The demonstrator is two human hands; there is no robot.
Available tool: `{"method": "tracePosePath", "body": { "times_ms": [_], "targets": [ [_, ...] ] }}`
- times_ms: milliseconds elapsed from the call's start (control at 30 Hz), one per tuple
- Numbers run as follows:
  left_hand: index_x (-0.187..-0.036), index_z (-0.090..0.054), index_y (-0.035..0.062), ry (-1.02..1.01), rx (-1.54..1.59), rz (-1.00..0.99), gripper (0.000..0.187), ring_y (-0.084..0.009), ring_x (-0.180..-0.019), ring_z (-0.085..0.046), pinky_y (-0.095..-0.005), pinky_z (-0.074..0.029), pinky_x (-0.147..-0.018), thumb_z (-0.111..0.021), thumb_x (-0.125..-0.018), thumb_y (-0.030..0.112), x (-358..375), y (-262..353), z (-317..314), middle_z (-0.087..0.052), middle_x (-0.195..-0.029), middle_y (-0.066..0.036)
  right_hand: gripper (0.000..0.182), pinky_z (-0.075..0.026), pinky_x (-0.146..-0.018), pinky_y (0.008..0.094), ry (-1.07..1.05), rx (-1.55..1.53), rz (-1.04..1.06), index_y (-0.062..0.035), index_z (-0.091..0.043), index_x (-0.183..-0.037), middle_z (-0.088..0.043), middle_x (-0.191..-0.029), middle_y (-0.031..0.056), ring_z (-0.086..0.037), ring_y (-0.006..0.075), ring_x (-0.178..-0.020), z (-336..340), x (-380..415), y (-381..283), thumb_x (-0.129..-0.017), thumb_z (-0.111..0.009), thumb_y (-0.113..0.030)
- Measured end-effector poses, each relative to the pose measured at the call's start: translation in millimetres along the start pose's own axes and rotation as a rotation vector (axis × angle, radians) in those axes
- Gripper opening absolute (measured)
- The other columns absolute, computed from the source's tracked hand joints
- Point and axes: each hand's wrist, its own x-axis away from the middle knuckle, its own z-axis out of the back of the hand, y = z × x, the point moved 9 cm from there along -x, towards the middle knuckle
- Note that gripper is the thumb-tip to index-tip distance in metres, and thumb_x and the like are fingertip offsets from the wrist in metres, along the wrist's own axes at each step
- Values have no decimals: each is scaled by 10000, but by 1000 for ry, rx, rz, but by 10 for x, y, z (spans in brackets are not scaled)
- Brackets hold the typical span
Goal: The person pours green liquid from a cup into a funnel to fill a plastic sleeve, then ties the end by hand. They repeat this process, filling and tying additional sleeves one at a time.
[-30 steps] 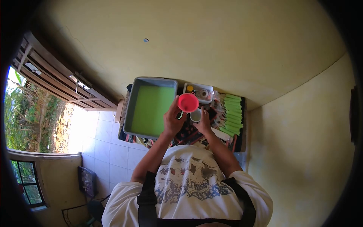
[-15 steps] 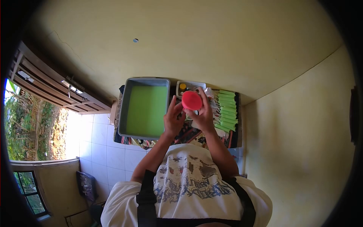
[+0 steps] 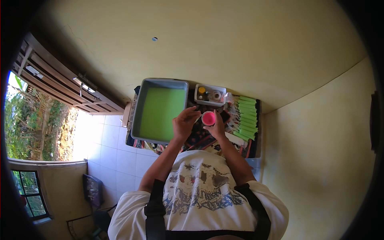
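Observation:
My right hand (image 3: 217, 129) is wrapped round a small round tub (image 3: 209, 118) with a pale rim and bright pink inside, its top facing me. My left hand (image 3: 184, 123) is just to the left of the tub, fingers drawn together and pointing at it. Whatever those fingertips hold, if anything, is too small to make out. Beside my left hand lies a large grey tray (image 3: 137, 110) containing a flat layer of light green.
Behind the tub stands a white box (image 3: 211, 103) holding a yellow-capped bottle (image 3: 201, 90) and other small items. Several rolled green pieces (image 3: 248, 116) lie in a row at the right. A patterned cloth (image 3: 206, 141) covers the table; a wall rises behind.
The tub, earlier a red disc held up between both hands, has come lower and now shows its pink inside. My left hand has drawn slightly apart from it.

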Motion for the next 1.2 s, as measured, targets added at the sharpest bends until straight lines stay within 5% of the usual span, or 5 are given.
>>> {"method": "tracePosePath", "body": {
  "times_ms": [200,333,400,767,1200],
  "targets": [
    [-1276,-698,-67,-1,-25,60,315,-188,-1047,-791,-303,-636,-930,-760,-967,-66,-18,2,58,-826,-1112,-166,754,-503,-1107,477,-24,-155,155,-48,-616,-1489,-684,-1331,215,-647,386,-1272,386,-160,-723,-829,-908,-268],
    [-1252,-724,-52,-46,-152,-31,300,-180,-997,-806,-286,-638,-889,-790,-967,13,39,80,-35,-837,-1095,-134,334,-581,-874,461,-264,-211,51,-42,-734,-1213,-728,-1140,166,-730,363,-1025,324,-247,-1227,-918,-814,-177],
    [-1266,-732,-33,-60,-249,-120,318,-198,-996,-812,-293,-638,-886,-799,-965,45,46,208,-72,-833,-1116,-131,191,-581,-777,417,-66,-206,261,-45,-753,-1100,-714,-1045,136,-724,318,-889,417,-326,-1359,-935,-794,-130],
    [-1312,-726,9,-203,-371,-390,422,-443,-1448,-551,-523,-474,-1181,-748,-892,-12,188,40,-254,-660,-1468,-181,193,-547,-745,325,-77,-280,8,-51,-828,-1177,-739,-952,97,-704,172,-840,750,-327,-1717,-1054,-708,-138],
    [-1088,-778,132,-254,-496,-609,233,-323,-1353,-631,-640,-353,-1238,-771,-859,173,540,59,-653,-764,-1226,-10,206,-573,-636,280,164,-284,-222,7,-815,-1050,-782,-833,95,-735,136,-692,1250,265,-1556,-1067,-703,-166]
  ]
}}
